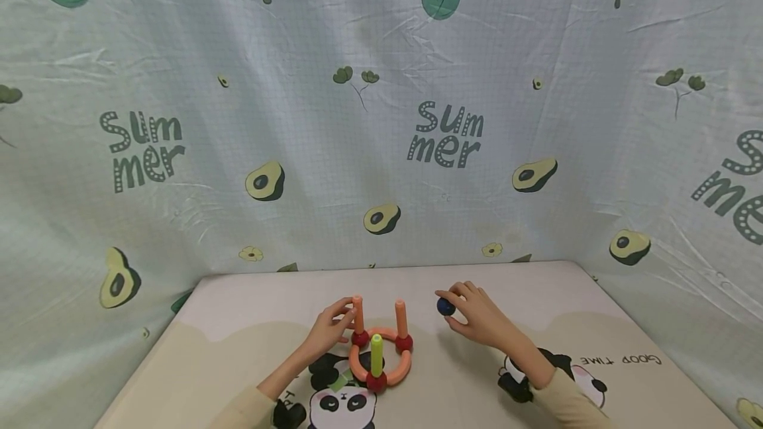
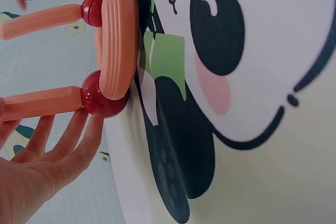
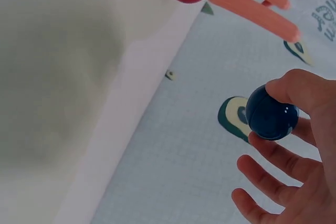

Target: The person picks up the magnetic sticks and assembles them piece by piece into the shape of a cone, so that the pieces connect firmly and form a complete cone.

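Note:
A ring of orange curved pieces (image 1: 398,375) joined by red balls (image 1: 376,382) lies on the table. Two orange rods and one yellow-green rod (image 1: 377,356) rise from those balls. My left hand (image 1: 328,328) holds the left orange rod (image 2: 47,102) near its red ball, fingers along one side; the thumb is mostly cut off in the left wrist view. To the right of the ring, my right hand (image 1: 479,318) pinches a dark blue ball (image 3: 270,114) between thumb and fingers, above the table. The other orange rod (image 1: 401,320) stands between the two hands, untouched.
The pale table (image 1: 453,392) has panda prints on its cover. Behind it and at both sides hangs a light curtain (image 1: 322,151) with avocado and leaf prints. The table's far edge runs just beyond the hands.

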The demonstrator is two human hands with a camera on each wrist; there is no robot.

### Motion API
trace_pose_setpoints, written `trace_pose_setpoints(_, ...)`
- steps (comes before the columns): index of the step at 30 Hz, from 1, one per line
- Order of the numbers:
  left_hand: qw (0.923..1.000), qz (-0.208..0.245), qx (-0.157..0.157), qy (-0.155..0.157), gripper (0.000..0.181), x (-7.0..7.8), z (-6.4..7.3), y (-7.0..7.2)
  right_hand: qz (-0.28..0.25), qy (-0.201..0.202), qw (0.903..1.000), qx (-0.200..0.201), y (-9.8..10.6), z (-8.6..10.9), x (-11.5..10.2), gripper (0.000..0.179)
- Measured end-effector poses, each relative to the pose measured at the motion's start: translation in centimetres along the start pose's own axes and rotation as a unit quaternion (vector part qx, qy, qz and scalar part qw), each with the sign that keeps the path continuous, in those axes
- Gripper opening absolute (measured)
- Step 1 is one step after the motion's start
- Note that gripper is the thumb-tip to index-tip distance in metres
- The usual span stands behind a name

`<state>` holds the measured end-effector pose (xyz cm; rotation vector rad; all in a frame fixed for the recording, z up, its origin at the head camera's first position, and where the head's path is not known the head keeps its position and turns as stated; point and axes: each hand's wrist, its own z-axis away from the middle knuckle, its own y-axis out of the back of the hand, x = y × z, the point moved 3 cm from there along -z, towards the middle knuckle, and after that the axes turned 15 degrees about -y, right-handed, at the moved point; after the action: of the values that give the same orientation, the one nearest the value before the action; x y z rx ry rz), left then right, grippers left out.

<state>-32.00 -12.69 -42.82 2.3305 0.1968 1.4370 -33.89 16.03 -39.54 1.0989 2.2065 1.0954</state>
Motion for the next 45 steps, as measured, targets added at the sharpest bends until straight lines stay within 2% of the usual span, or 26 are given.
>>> trace_pose_setpoints(3, 1.0000, -0.001, -0.001, 0.002, 0.042, -0.1, 0.0, -0.1, -0.017, -0.007, 0.9998, 0.009, 0.1, -0.7, -0.3, 0.044)
trace_pose_setpoints(10, 1.0000, -0.009, -0.004, -0.002, 0.037, 3.8, 0.5, 0.3, -0.029, -0.028, 0.9990, -0.018, 0.8, -2.6, -1.9, 0.036)
trace_pose_setpoints(12, 0.9999, -0.012, -0.004, -0.003, 0.036, 3.9, 0.5, 0.3, -0.030, -0.024, 0.9991, -0.019, 0.8, -3.0, -2.4, 0.036)
trace_pose_setpoints(16, 0.9999, -0.008, -0.006, -0.010, 0.035, 3.3, 0.2, 0.1, -0.035, -0.006, 0.9992, -0.017, 0.7, -3.9, -3.5, 0.036)
trace_pose_setpoints(22, 0.9998, -0.013, -0.011, -0.011, 0.037, 0.6, -0.3, -0.2, -0.049, 0.015, 0.9983, -0.027, 0.3, -5.0, -5.2, 0.039)
trace_pose_setpoints(25, 0.9996, -0.017, -0.019, -0.015, 0.037, 0.0, -0.4, -0.3, -0.054, 0.014, 0.9977, -0.038, 0.0, -5.4, -6.0, 0.041)
trace_pose_setpoints(35, 0.9982, -0.019, -0.038, -0.044, 0.036, 0.5, -0.5, -0.4, -0.050, 0.018, 0.9976, -0.045, -0.7, -5.8, -7.5, 0.031)
trace_pose_setpoints(45, 0.9968, -0.039, -0.050, -0.048, 0.035, 0.3, -0.6, -0.5, -0.053, 0.016, 0.9970, -0.055, -1.0, -5.9, -7.7, 0.033)
